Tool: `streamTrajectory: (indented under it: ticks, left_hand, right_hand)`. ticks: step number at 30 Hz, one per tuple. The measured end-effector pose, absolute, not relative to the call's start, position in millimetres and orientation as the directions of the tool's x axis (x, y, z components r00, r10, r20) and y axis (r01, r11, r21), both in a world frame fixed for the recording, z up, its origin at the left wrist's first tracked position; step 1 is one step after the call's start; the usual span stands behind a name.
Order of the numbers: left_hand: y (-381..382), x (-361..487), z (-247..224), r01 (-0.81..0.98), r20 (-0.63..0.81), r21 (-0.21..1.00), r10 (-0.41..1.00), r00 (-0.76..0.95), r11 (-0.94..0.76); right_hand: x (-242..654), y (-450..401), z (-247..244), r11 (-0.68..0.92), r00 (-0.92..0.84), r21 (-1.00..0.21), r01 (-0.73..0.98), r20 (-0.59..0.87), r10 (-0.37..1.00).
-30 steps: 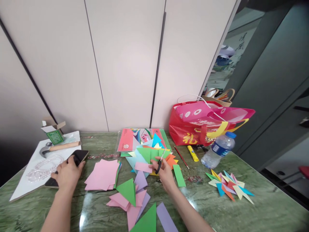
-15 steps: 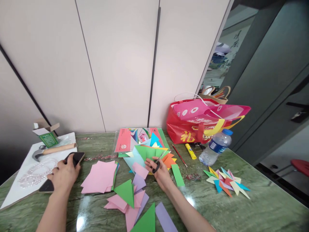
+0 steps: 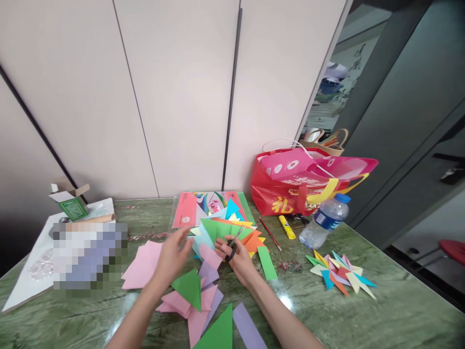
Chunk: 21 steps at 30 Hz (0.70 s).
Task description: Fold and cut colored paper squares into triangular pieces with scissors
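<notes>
My left hand is in the air over the right part of the pink square papers, fingers apart and nothing in them. In my right hand are black-handled scissors, their blades pointing up and away over a pile of folded coloured papers. A green paper lies just beyond the blades. Green triangles, pink pieces and purple strips are spread on the green table nearer to me.
A pixelated patch covers the phone's place at left, near a small green box. To the right are a glue stick, water bottle, red bag and folded paper star.
My left hand has left the phone and moved right, over the pink papers. My right hand with the scissors has shifted slightly left. The phone area is now pixelated.
</notes>
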<state>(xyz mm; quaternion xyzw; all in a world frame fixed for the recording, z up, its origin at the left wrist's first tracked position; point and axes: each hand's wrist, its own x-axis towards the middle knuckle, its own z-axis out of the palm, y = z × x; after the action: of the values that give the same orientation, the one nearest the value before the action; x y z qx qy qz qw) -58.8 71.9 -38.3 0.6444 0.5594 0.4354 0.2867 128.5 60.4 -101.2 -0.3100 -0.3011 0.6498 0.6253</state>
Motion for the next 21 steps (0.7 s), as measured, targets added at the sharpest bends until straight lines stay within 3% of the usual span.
streamTrajectory:
  ticks: [4, 9, 15, 21]
  left_hand:
    - [56, -34, -45, 0.196, 0.072, 0.975, 0.986, 0.147, -0.1]
    - [52, -34, -47, -0.005, -0.061, 0.998, 0.972, 0.225, 0.064]
    - [56, -33, -56, -0.094, -0.131, 0.983, 0.966, 0.224, 0.155]
    - [57, -34, -50, -0.112, -0.105, 0.986, 0.981, 0.162, 0.124]
  right_hand:
    - [127, 61, -104, -0.061, -0.06, -0.793, -0.606, -0.031, 0.998]
    - [123, 60, -107, -0.076, -0.076, -0.811, -0.58, -0.04, 0.996]
    - [122, 60, -100, -0.059, -0.075, -0.832, -0.552, -0.021, 0.997]
    - [122, 48, -77, -0.023, -0.115, -0.833, -0.552, 0.049, 0.992]
